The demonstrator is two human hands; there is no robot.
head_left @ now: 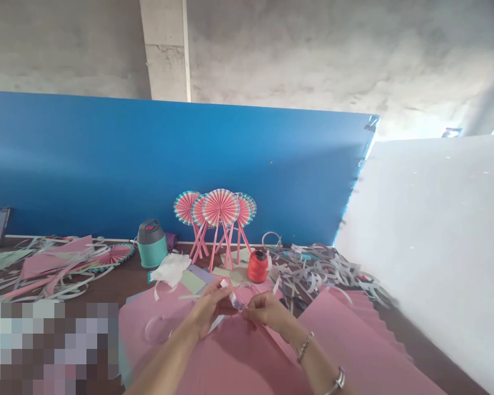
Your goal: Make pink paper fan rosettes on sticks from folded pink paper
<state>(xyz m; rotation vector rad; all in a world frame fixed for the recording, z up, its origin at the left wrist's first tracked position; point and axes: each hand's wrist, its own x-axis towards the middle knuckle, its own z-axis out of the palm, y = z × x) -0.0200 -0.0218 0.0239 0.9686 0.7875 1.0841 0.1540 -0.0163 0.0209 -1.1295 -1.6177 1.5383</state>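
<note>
grip: left hand (213,300) partly curled, thumb and fingers closed on small pale piece (232,295). right hand (268,310) beside it, fingertips bunched closed; cannot tell what, if anything, they pinch. piece sits above pink sheets (239,359). risk: uneven pull may crease or tear it, if thin. red thread spool (257,267) stands just beyond; a knuckle bump may topple it. farther back, pink fans (221,207) lean on thin legs, likely easily knocked.
</note>
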